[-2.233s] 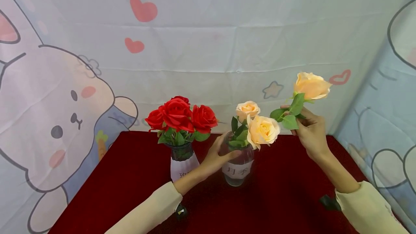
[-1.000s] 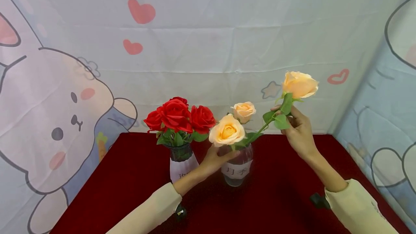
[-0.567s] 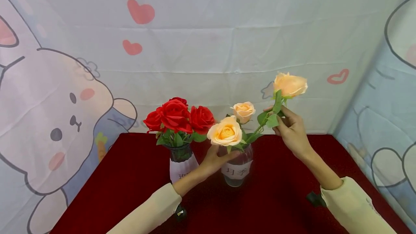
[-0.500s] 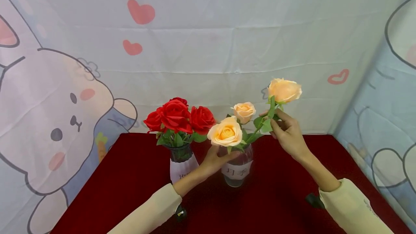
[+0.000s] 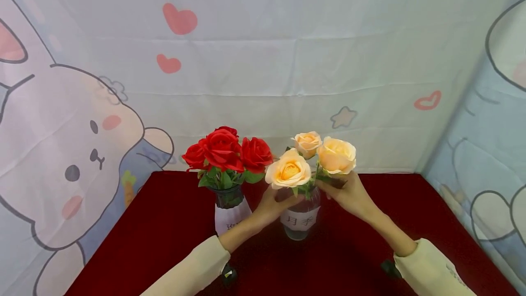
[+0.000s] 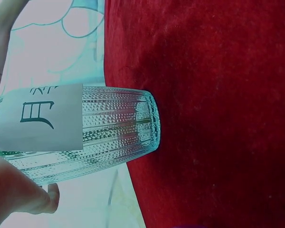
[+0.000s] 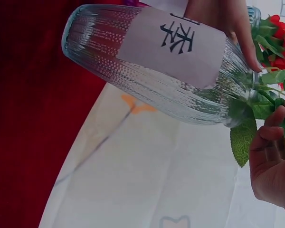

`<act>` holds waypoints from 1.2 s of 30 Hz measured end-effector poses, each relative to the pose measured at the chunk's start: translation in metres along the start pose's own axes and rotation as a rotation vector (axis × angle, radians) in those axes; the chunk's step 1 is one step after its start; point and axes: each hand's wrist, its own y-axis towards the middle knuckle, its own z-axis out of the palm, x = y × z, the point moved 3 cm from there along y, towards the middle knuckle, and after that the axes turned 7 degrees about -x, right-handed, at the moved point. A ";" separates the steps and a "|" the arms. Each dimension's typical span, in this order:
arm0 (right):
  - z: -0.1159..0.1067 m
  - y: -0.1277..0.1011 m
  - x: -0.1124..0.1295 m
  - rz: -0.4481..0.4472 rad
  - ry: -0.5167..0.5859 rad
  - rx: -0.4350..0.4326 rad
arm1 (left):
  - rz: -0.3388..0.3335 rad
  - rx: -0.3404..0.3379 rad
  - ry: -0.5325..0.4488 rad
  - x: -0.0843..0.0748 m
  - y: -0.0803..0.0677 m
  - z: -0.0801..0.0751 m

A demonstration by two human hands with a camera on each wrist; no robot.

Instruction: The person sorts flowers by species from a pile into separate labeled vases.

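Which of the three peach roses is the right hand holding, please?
The rightmost peach rose: the right hand grips just beneath its bloom, while the other two stand free in the glass vase.

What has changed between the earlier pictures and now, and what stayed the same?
The right hand brought the third peach rose down and to the left, from up in the air into the clear vase, beside the other two peach roses. It still holds the stem at the vase mouth. The left hand kept gripping the vase. The red roses in their own vase did not move.
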 end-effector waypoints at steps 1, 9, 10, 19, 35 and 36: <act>0.001 0.000 -0.001 -0.001 0.002 0.004 | -0.002 0.001 0.000 0.000 0.000 0.000; 0.011 0.002 -0.008 0.017 0.048 0.027 | 0.011 -0.002 0.008 -0.001 0.001 -0.002; 0.012 0.001 -0.009 0.026 0.042 0.033 | 0.012 -0.002 0.009 -0.002 0.001 -0.002; 0.014 -0.001 -0.018 0.099 -0.056 0.036 | 0.050 -0.017 0.021 -0.002 0.004 -0.003; 0.008 0.001 -0.011 0.095 -0.070 0.097 | 0.030 0.016 0.054 -0.008 0.007 -0.006; 0.006 0.001 -0.011 0.104 -0.078 0.100 | 0.024 0.022 0.061 -0.009 0.007 -0.006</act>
